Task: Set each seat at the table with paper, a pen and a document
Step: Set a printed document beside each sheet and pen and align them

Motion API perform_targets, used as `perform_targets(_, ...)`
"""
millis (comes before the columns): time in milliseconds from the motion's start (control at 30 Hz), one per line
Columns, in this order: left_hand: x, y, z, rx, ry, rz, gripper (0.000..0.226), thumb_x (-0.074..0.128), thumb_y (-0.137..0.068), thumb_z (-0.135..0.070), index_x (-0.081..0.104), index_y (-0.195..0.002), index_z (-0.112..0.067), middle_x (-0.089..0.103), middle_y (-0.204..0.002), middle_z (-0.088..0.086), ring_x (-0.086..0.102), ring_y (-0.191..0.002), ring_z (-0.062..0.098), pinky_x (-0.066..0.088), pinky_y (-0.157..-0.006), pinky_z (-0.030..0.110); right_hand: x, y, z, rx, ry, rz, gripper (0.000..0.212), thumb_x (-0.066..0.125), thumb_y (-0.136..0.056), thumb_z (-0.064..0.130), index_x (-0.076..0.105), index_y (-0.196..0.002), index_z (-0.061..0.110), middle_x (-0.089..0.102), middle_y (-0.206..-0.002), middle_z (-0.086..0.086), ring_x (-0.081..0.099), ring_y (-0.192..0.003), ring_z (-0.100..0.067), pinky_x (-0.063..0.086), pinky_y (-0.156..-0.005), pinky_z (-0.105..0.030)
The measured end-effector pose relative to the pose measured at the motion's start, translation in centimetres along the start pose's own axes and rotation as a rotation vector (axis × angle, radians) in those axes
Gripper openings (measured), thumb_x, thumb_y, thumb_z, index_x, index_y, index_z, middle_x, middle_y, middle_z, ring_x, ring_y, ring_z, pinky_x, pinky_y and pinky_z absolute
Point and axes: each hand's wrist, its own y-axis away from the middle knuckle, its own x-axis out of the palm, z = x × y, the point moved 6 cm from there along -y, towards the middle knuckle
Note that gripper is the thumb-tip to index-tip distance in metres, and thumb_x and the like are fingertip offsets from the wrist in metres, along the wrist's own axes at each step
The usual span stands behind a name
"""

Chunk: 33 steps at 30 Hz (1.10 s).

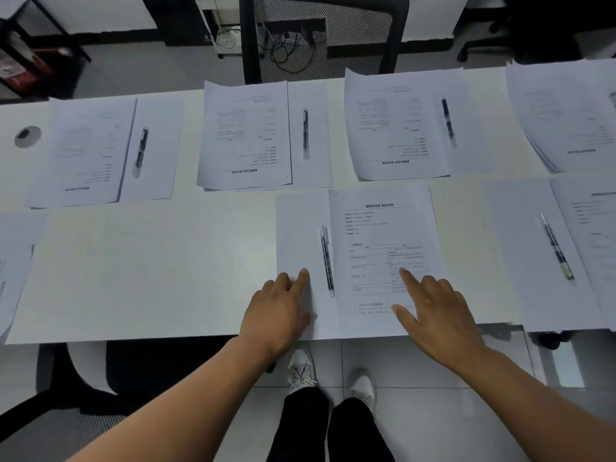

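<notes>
On the near side of the white table, right in front of me, lies a blank paper sheet with a printed document overlapping its right part and a pen between them. My left hand rests flat with fingertips on the blank sheet, left of the pen. My right hand presses its index finger on the document's lower part. Neither hand holds anything. Across the table, three seats each show a document, paper and pen, such as the middle set.
Another set with a pen lies at the near right, and paper edges show at the near left. A black mesh chair stands across the table. A round cable port sits at the far left. My feet stand below the table edge.
</notes>
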Motion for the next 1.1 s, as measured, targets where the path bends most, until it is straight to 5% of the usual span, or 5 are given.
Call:
perform_targets(367, 0.0, -0.1, -0.3, -0.009, 0.036, -0.014, 0.077, 0.061, -0.105, -0.052, 0.024, -0.167, -0.025, 0.055, -0.131, 0.007, 0.055, -0.111, 0.03, 0.051, -0.094, 0.042, -0.1, -0.1, -2.1, -0.003, 0.028, 0.029, 0.075, 0.044, -0.1, 0.057, 0.046, -0.16, 0.012, 0.068, -0.119, -0.011, 0.062, -0.099, -0.03, 0.056, -0.083, -0.045)
perform_targets(767, -0.1, 0.0, -0.3, -0.012, 0.057, -0.012, 0.081, 0.06, -0.106, -0.052, 0.019, -0.171, -0.026, 0.054, -0.138, 0.007, 0.054, -0.119, 0.03, 0.05, -0.101, 0.042, -0.4, 0.1, -2.4, 0.01, 0.027, 0.074, 0.074, 0.045, -0.102, 0.057, 0.044, -0.161, 0.013, 0.068, -0.121, -0.01, 0.061, -0.102, -0.03, 0.056, -0.086, -0.046)
perform_targets(1100, -1.3, -0.8, -2.1, 0.011, 0.102, -0.015, 0.073, 0.07, -0.098, -0.033, 0.032, -0.161, -0.027, 0.051, -0.121, 0.005, 0.06, -0.103, 0.032, 0.055, -0.089, 0.043, -0.5, 0.1, -2.4, 0.009, 0.02, 0.088, 0.072, 0.054, -0.103, 0.054, 0.042, -0.162, 0.015, 0.068, -0.125, -0.009, 0.061, -0.105, -0.03, 0.056, -0.088, -0.046)
